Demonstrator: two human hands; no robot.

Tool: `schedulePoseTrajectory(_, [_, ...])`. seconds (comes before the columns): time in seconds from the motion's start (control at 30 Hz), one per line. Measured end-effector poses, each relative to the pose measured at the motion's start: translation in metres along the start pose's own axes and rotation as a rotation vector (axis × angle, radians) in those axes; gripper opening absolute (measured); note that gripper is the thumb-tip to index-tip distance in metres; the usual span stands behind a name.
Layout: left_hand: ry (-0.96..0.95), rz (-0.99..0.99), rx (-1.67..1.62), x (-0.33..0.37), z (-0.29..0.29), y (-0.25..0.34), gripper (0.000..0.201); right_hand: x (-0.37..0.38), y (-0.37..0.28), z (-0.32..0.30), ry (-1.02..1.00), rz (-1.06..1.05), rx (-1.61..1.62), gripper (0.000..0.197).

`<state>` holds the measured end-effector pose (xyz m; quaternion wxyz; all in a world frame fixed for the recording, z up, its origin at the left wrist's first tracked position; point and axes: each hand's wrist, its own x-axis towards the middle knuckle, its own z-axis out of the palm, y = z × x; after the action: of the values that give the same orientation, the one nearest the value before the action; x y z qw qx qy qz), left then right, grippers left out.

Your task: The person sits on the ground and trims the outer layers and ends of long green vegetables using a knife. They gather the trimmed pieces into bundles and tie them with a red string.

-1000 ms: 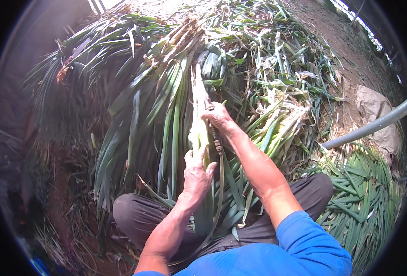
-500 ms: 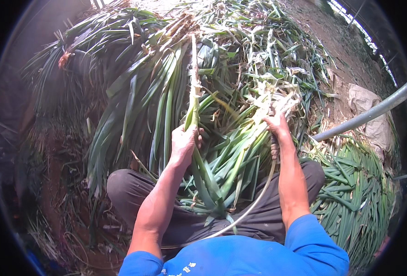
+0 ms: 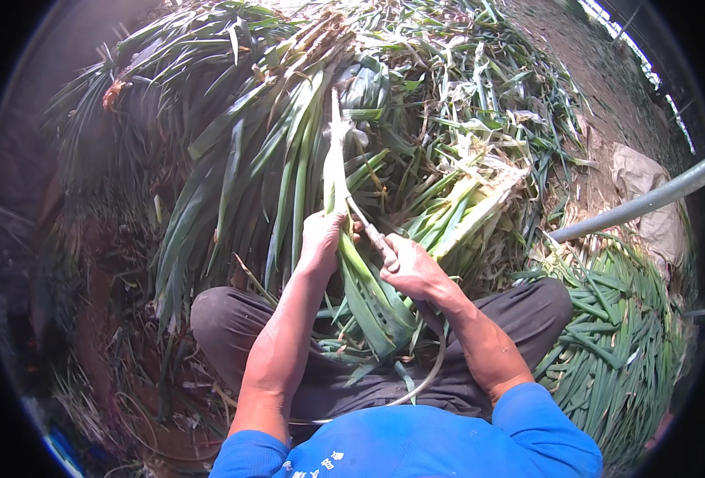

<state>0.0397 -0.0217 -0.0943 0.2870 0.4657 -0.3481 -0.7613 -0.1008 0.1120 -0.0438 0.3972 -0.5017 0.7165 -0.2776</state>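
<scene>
My left hand (image 3: 321, 241) is closed round a long green onion (image 3: 335, 171). Its pale stem points away from me, and its broad green leaves hang down over my lap. My right hand (image 3: 413, 269) grips a slim hose nozzle (image 3: 379, 241), whose thin tip reaches up beside the stem, just past my left fingers. From the nozzle a pale hose (image 3: 426, 384) curves down across my lap. Right of the nozzle lies a bunch of green onions (image 3: 468, 211) with whitish root ends facing away. My right fingertips are partly hidden.
A large heap of green onions (image 3: 233, 179) spreads ahead and left, with loose leaves and peelings (image 3: 464, 88) beyond. At my right sits another pile of green onions (image 3: 619, 327). A grey metal pole (image 3: 639, 199) slants in above it, near a tan sack (image 3: 643, 187).
My right hand has moved left and inward from the bunch, bringing the nozzle up to the held onion. My left hand keeps its grip, almost in place.
</scene>
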Motion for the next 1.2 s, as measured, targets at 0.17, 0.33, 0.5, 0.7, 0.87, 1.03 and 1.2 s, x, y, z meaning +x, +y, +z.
schedulePoseTrajectory(0.17, [-0.02, -0.002, -0.068, -0.001, 0.002, 0.0, 0.018, 0.023, 0.011, 0.012, 0.107, -0.01, 0.0, 0.024])
schedulePoseTrajectory(0.33, [0.0, 0.032, -0.065, 0.0, 0.003, -0.006, 0.02, 0.077, 0.001, 0.009, 0.165, -0.008, -0.026, 0.031])
schedulePoseTrajectory(0.5, [0.064, -0.003, 0.039, -0.003, -0.004, 0.006, 0.02, 0.127, 0.002, -0.001, 0.227, 0.012, -0.04, 0.027])
schedulePoseTrajectory(0.7, [0.043, -0.046, -0.016, -0.006, -0.011, -0.007, 0.022, 0.185, 0.001, -0.003, 0.195, 0.008, -0.136, 0.026])
schedulePoseTrajectory(0.87, [0.042, -0.051, -0.013, -0.01, -0.005, -0.005, 0.02, 0.227, 0.009, -0.01, 0.223, 0.08, -0.146, 0.03])
schedulePoseTrajectory(1.03, [0.006, -0.02, 0.092, -0.017, 0.003, -0.006, 0.024, 0.224, 0.02, -0.017, 0.188, -0.027, 0.166, 0.029])
schedulePoseTrajectory(1.2, [-0.21, 0.067, 0.321, -0.032, 0.019, -0.022, 0.022, 0.16, 0.033, -0.035, 0.167, 0.071, 0.674, 0.019])
